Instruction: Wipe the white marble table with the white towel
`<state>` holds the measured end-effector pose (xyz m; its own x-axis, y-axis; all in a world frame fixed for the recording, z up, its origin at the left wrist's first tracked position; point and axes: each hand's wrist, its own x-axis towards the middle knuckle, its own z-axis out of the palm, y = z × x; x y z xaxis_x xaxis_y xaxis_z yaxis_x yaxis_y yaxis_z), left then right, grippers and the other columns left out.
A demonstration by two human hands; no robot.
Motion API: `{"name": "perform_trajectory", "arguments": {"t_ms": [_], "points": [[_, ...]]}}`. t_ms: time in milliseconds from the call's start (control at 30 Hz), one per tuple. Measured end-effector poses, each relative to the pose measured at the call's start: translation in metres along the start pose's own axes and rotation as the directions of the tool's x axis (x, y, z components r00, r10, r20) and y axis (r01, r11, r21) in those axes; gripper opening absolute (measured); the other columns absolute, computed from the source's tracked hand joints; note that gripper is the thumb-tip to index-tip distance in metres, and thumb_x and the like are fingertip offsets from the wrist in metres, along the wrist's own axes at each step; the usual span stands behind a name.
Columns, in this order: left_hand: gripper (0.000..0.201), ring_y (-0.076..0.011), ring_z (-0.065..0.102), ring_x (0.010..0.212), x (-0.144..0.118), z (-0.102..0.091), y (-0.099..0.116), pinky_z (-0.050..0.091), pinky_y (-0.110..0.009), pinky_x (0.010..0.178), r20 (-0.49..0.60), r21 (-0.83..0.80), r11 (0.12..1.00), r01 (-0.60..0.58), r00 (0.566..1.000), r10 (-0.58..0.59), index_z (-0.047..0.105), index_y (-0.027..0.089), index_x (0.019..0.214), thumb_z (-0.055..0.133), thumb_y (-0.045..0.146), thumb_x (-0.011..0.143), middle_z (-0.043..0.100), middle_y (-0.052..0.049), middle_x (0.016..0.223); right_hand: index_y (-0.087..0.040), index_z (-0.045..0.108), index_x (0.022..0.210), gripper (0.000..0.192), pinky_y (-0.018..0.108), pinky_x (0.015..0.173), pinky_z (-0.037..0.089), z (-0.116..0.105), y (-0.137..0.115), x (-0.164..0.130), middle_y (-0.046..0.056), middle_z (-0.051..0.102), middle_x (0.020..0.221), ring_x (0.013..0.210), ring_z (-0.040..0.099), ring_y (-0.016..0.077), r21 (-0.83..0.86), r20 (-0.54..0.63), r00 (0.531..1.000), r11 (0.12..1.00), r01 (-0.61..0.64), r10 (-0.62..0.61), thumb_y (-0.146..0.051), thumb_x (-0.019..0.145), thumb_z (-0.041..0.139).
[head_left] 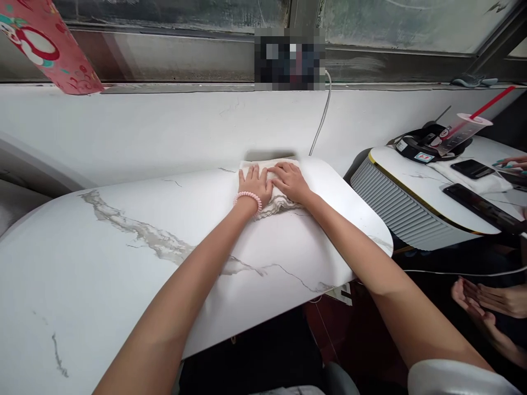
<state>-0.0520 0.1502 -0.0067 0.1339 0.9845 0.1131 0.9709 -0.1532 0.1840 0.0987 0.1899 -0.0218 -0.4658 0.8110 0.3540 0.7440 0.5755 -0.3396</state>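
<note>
Both hands lie on a whitish cloth (276, 206) at the far edge of a white marble-patterned table (123, 291). My left hand (256, 185), with a pink coiled band (248, 196) at its wrist, rests flat with fingers spread. Beside it my right hand (291, 182) is also laid flat, its fingers stretched toward the left hand. The cloth's near side is bunched into wrinkles, and part of it is hidden under the palms. Neither hand grasps the cloth; they press on it from above.
A white wall and window sill border the table's far side; a cable (323, 123) hangs there. On the right, a ribbed side table (401, 206) carries a cup with a red straw (461, 134), a black headset and phones. Another person's hands (489, 304) show at lower right.
</note>
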Motion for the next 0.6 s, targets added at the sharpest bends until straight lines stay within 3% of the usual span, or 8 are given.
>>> {"name": "perform_trajectory", "arguments": {"t_ms": [267, 433, 600], "points": [[0.063, -0.0306, 0.02, 0.153, -0.075, -0.002, 0.062, 0.008, -0.059, 0.124, 0.046, -0.025, 0.998, -0.059, 0.997, 0.06, 0.032, 0.01, 0.155, 0.022, 0.036, 0.099, 0.027, -0.016, 0.164, -0.021, 0.056, 0.138, 0.047, 0.054, 0.113, 0.033, -0.038, -0.008, -0.1, 0.015, 0.054, 0.135, 0.13, 0.045, 0.0324, -0.041, -0.009, 0.998, 0.997, 0.061, -0.062, -0.04, 0.098, 0.041], [0.067, -0.0406, 0.017, 0.152, -0.132, -0.002, 0.098, 0.008, -0.068, 0.121, 0.091, 0.009, 0.999, -0.041, 0.995, 0.04, 0.029, 0.006, 0.156, 0.025, 0.041, 0.099, 0.026, -0.021, 0.163, -0.024, 0.052, 0.14, 0.046, 0.055, 0.111, 0.036, -0.065, -0.024, -0.162, 0.015, 0.052, 0.137, 0.13, 0.047, 0.0323, -0.005, 0.032, 0.989, 0.989, 0.147, -0.147, -0.041, 0.099, 0.04], [0.068, -0.042, 0.02, 0.151, -0.149, -0.005, 0.119, 0.01, -0.067, 0.121, 0.152, 0.061, 0.993, -0.099, 0.984, 0.089, 0.027, 0.004, 0.156, 0.02, 0.044, 0.101, 0.029, -0.023, 0.161, -0.028, 0.053, 0.133, 0.04, 0.057, 0.107, 0.039, -0.078, -0.014, -0.179, 0.012, 0.054, 0.137, 0.13, 0.047, 0.0333, 0.02, 0.062, 0.986, 0.987, 0.157, -0.158, -0.038, 0.096, 0.042]]}}
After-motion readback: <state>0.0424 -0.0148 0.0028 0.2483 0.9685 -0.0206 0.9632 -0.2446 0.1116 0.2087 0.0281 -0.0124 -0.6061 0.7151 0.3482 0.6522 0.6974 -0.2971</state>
